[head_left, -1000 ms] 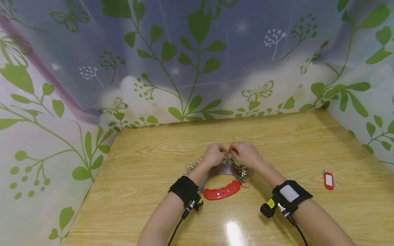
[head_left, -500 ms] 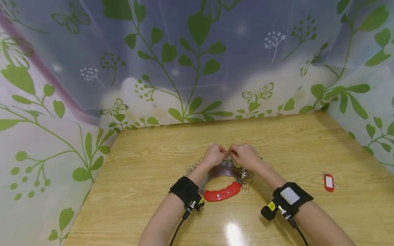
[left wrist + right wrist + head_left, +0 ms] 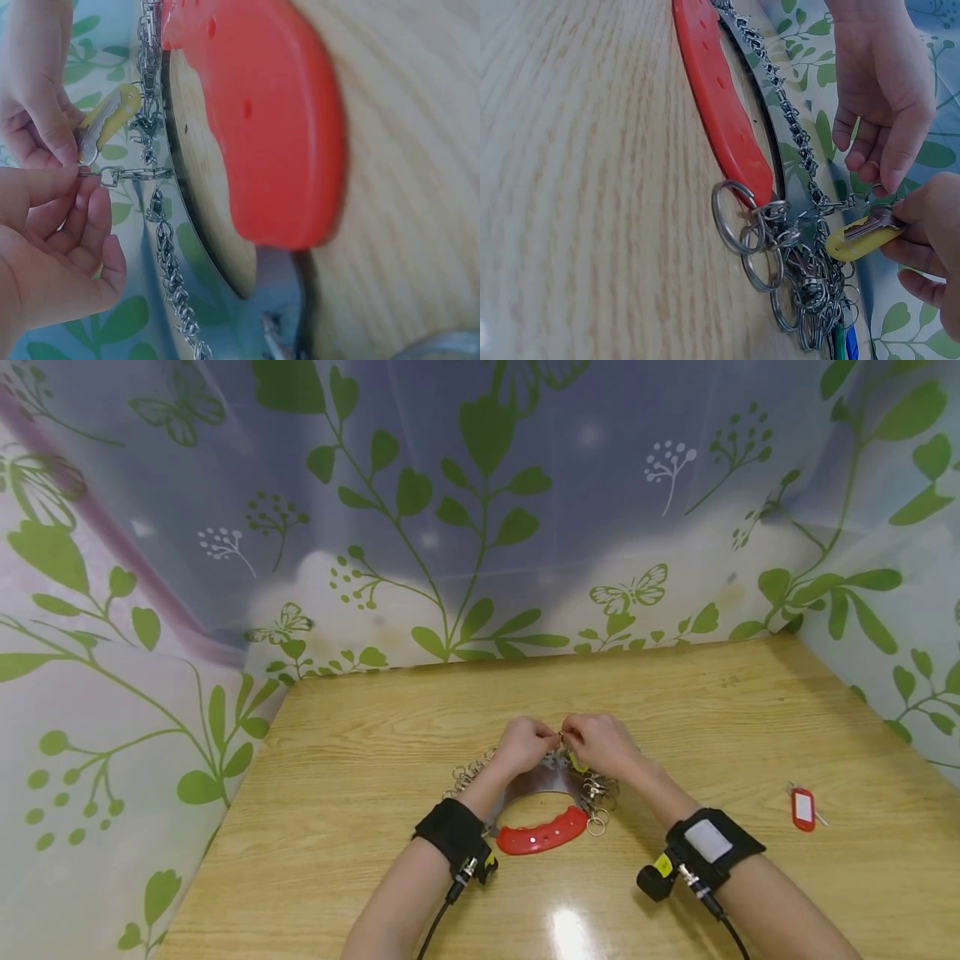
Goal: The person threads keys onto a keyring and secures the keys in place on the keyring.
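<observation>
A silver metal key holder point(image 3: 551, 783) with a red handle point(image 3: 543, 832) lies on the table, the handle towards me. Swivel clasps and split rings hang along its curved far side. At the middle of that side my left hand point(image 3: 521, 743) pinches the split ring of one clasp point(image 3: 139, 174) between thumb and forefinger. Close beside it my right hand point(image 3: 600, 743) pinches a silver key point(image 3: 875, 222), with a yellow key tag point(image 3: 851, 244) lying against it. Both hands' fingertips almost meet at the ring.
On the right of the wooden table point(image 3: 360, 777) lies a red key tag point(image 3: 802, 810) with a white label and a key. Several loose rings point(image 3: 739, 217) bunch at the holder's right end. A leaf-printed cloth point(image 3: 480, 510) stands behind the table.
Both hands stay together over the far side of the key holder, with only slight finger movement. More of the yellow tag shows under the right hand. The view has tilted slightly.
</observation>
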Demonstrator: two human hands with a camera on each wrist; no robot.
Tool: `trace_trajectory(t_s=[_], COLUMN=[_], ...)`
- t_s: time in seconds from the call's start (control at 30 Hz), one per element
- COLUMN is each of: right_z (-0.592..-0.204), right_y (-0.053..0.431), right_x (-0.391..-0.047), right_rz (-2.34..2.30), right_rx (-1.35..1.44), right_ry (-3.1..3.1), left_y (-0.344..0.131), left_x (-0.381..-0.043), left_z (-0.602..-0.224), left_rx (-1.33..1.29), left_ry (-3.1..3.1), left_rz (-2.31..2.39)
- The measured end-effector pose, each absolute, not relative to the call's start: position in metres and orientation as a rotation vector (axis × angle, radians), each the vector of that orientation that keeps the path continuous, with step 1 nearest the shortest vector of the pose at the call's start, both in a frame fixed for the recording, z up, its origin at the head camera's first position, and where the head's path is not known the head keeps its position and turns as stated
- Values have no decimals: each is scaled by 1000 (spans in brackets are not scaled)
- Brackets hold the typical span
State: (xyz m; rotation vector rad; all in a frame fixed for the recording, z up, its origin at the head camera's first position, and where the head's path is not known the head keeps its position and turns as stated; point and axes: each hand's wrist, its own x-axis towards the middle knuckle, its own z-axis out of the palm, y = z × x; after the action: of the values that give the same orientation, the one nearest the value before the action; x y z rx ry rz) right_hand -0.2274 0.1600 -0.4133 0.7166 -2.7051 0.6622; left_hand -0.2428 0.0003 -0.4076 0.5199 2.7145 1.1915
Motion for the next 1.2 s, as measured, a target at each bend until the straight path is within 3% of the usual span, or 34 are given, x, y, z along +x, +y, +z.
trace_trajectory(t_s=[0.7, 1.2], right_z=[-415, -414], right_y=[155, 158], right_x=[-227, -226], right_rz=[611, 657], right_rx=[849, 737], right_ry=[-2581, -2659], left_y=[-2, 4], left_x=[-246, -243], left_z=[-408, -409], left_rx=[461, 528], left_ry=[2776, 2789], left_rz=[1152, 1162])
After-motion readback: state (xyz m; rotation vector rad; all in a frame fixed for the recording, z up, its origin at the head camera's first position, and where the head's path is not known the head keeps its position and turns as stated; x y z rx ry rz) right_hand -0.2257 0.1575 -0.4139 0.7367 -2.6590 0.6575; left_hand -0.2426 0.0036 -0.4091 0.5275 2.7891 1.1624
